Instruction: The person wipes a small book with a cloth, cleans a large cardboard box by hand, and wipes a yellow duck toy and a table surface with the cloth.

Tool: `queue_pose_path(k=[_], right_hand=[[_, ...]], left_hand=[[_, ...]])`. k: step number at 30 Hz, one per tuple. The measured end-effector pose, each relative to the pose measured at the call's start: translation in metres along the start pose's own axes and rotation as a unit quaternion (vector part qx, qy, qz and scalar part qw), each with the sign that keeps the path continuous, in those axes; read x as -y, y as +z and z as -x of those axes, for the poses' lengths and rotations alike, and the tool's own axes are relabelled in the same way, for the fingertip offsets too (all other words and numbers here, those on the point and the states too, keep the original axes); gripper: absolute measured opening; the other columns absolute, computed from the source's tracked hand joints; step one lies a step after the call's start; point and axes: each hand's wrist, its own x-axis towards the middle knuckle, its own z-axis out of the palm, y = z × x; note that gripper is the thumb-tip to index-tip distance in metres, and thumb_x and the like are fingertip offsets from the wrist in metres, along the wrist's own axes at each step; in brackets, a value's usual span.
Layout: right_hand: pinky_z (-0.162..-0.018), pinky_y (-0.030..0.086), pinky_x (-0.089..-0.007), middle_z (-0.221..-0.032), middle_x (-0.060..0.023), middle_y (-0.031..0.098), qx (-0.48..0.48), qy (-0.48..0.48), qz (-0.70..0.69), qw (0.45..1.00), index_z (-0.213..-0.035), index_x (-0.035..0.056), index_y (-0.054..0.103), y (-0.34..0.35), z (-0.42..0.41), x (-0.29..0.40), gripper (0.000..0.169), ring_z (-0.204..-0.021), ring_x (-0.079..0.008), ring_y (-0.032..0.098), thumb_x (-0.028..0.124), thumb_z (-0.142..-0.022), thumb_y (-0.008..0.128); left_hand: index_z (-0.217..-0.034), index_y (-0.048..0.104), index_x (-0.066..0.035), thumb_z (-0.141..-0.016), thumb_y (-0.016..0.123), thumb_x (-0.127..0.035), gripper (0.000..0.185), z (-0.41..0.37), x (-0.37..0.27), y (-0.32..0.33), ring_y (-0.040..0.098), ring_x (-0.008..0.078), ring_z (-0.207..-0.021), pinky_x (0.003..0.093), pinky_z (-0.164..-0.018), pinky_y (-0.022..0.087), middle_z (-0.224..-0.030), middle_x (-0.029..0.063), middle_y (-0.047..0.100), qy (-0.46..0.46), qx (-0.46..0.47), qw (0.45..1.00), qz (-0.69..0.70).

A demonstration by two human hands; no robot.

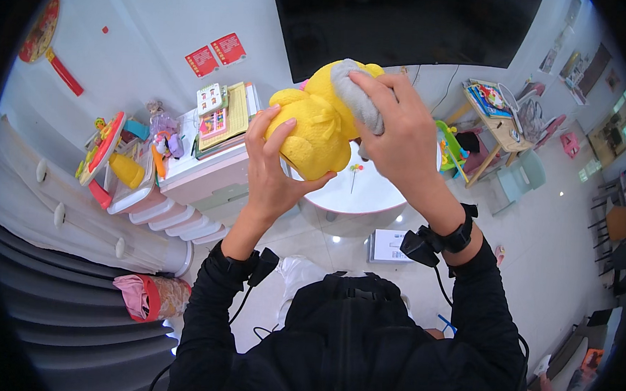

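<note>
A yellow figurine with a rounded, textured body is raised in front of me, above a white round table. My left hand grips its lower body, the thumb beneath and the fingers over the side. In my right hand is a grey cloth, bunched up and pressed against the figurine's upper part. The side of the figurine turned away from me is hidden, and the right hand covers part of the cloth. On the white table, under the figurine, lies a thin stick with small coloured balls at its end.
A white cabinet with books and toys stands at the left, beside a plastic drawer unit. A large black television hangs ahead. Right of the table are a green toy bin, a small wooden desk and a pale chair. A white box lies on the floor.
</note>
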Motion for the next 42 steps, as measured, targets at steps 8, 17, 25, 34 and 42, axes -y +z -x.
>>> queue_pose_path(k=[8, 17, 25, 34, 42], right_hand=[[-0.068, 0.047, -0.0288, -0.090, -0.0103, 0.052, 0.102, 0.054, -0.203, 0.972, -0.106, 0.0054, 0.055, 0.005, 0.011, 0.013, 0.041, -0.079, -0.0243, 0.056, 0.007, -0.066, 0.066], [-0.068, 0.046, -0.0290, -0.091, -0.0100, 0.052, 0.074, 0.112, -0.209, 0.969, -0.104, 0.0053, 0.057, -0.005, 0.009, -0.006, 0.037, -0.078, -0.0228, 0.056, 0.008, -0.067, 0.064], [-0.062, 0.046, -0.0301, -0.084, -0.0100, 0.048, 0.093, 0.087, -0.203, 0.971, -0.111, 0.0066, 0.053, 0.016, 0.008, 0.014, 0.048, -0.069, -0.0235, 0.055, 0.008, -0.064, 0.064], [-0.068, 0.045, -0.0296, -0.086, -0.0118, 0.050, 0.114, 0.109, -0.263, 0.952, -0.109, 0.0062, 0.055, -0.003, 0.014, -0.005, 0.043, -0.076, -0.0240, 0.054, 0.009, -0.066, 0.062], [-0.064, 0.045, -0.0312, -0.084, -0.0106, 0.051, 0.178, 0.044, -0.147, 0.972, -0.106, 0.0043, 0.055, 0.000, 0.003, 0.006, 0.040, -0.074, -0.0245, 0.056, 0.015, -0.067, 0.062]], left_hand=[[-0.120, 0.030, -0.012, -0.045, 0.082, -0.014, 0.091, -0.005, 0.000, 0.004, 0.032, 0.0321, -0.115, 0.0420, -0.095, 0.030, -0.123, 0.0148, 0.031, -0.009, 0.010, 1.000, -0.006], [-0.119, 0.030, -0.012, -0.046, 0.083, -0.015, 0.090, -0.007, 0.013, 0.004, 0.030, 0.0326, -0.116, 0.0421, -0.096, 0.028, -0.123, 0.0146, 0.030, -0.053, -0.012, 0.998, 0.010], [-0.117, 0.033, -0.013, -0.045, 0.082, -0.017, 0.087, -0.009, 0.016, 0.012, 0.032, 0.0351, -0.114, 0.0455, -0.095, 0.028, -0.121, 0.0153, 0.032, 0.036, -0.027, 0.998, -0.037], [-0.117, 0.035, -0.018, -0.048, 0.082, -0.020, 0.084, 0.000, 0.022, 0.003, 0.032, 0.0357, -0.114, 0.0473, -0.095, 0.031, -0.121, 0.0120, 0.033, 0.060, 0.004, 0.997, -0.045], [-0.101, 0.051, -0.023, -0.050, 0.076, -0.015, 0.057, -0.001, 0.015, 0.007, 0.033, 0.0352, -0.114, 0.0428, -0.089, 0.040, -0.119, 0.0119, 0.035, 0.125, 0.046, 0.988, -0.073]])
